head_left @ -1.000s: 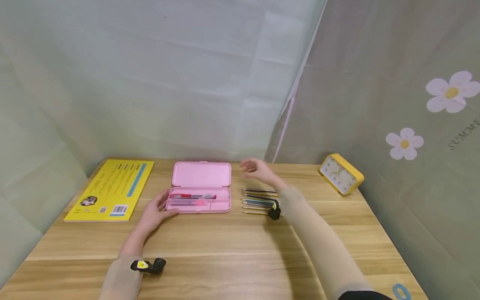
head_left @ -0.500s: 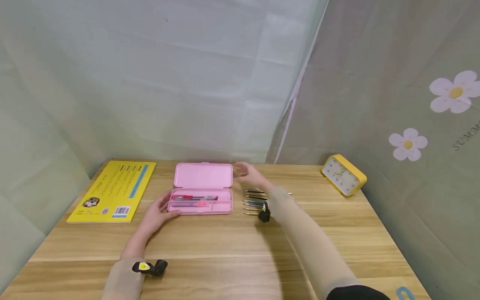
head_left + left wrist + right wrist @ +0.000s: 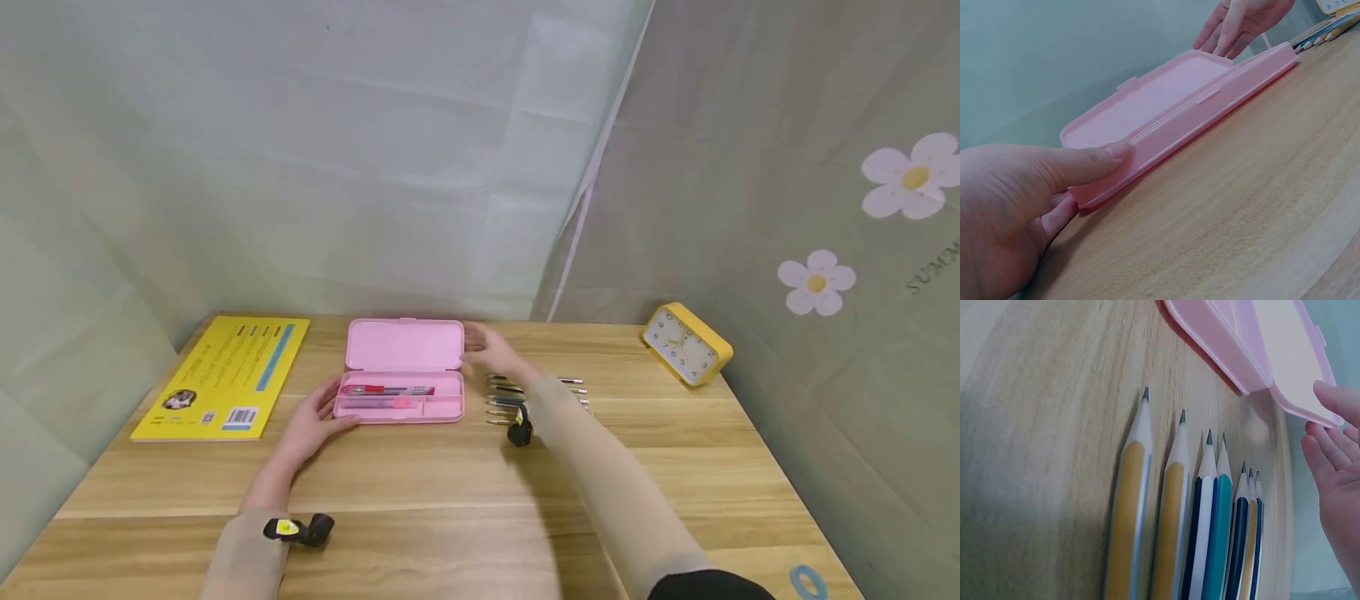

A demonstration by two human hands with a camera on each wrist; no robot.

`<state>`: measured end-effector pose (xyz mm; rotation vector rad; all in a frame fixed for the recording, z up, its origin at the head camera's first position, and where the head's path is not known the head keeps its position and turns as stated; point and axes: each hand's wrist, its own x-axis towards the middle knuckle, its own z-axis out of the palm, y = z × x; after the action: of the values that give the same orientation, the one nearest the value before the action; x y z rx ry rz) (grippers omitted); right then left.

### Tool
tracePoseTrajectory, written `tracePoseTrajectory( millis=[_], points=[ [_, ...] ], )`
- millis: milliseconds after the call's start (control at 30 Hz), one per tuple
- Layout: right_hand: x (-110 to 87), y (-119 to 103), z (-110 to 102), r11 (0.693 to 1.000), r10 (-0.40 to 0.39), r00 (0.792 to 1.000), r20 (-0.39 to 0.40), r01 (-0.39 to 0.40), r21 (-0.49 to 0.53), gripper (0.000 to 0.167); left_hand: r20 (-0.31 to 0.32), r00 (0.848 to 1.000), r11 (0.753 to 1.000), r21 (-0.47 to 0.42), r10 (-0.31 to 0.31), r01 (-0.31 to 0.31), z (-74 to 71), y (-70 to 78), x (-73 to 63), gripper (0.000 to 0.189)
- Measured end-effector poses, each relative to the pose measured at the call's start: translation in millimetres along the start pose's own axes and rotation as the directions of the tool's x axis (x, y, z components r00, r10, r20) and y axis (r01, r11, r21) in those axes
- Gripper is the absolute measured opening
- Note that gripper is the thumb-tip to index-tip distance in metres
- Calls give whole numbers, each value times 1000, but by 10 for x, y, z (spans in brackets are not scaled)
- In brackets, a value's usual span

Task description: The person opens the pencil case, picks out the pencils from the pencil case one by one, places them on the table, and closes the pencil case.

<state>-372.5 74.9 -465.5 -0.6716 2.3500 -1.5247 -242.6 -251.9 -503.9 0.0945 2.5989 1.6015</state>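
A pink pencil case (image 3: pixel 442 407) lies open on the wooden table, its lid (image 3: pixel 405 346) folded back toward the curtain. Inside the tray are a red pen (image 3: pixel 367 389) and a pink pen (image 3: pixel 397 402). My left hand (image 3: pixel 309 425) grips the case's left end; in the left wrist view the thumb (image 3: pixel 1094 164) presses the front wall and the other fingers reach round the side. My right hand (image 3: pixel 491 350) is at the lid's right edge. In the right wrist view its thumb overlaps the lid while the relaxed fingers (image 3: pixel 1319 453) sit just below the edge.
Several sharpened pencils (image 3: pixel 1210 506) lie side by side right of the case, partly under my right forearm. A yellow book (image 3: pixel 225 375) lies at the left. At the back right stands a yellow alarm clock (image 3: pixel 687 343); a blue ring (image 3: pixel 807 582) is near the front right.
My right hand has moved left from above the pencils to the lid's right edge. The left hand has stayed on the case, and the lid remains folded back.
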Motion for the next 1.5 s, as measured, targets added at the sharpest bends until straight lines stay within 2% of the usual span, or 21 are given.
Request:
tracePoseTrajectory(
  millis=[233,367,467,600,767,967,1200,1500],
  points=[
    [-14,-47,2,999,-30,998,-50,32,31,69,-8,1000,1000,6,-9,9,-6,9,-2,99],
    [-9,-89,4,998,-24,997,-72,27,49,70,-15,1000,1000,9,7,-7,5,12,-4,97],
    [-11,-132,2,999,-17,996,-82,21,43,71,-18,1000,1000,10,12,-12,15,12,-5,96],
    [-23,-225,3,998,-55,995,-88,56,5,67,-18,1000,1000,14,8,-8,25,9,3,96],
    [-61,-350,15,991,-124,990,-71,120,-51,61,-20,1000,1000,5,9,-8,28,6,13,96],
    [-180,-456,67,983,-177,984,-26,175,-62,47,-27,1000,1000,13,11,-11,18,3,0,96],
    [-364,-433,163,986,-162,987,-4,162,-27,35,-27,999,1000,12,25,-25,16,18,-6,97],
    [-536,-305,294,984,-161,987,12,161,-74,38,-51,998,999,6,46,-45,24,22,-6,94]
  ],
)
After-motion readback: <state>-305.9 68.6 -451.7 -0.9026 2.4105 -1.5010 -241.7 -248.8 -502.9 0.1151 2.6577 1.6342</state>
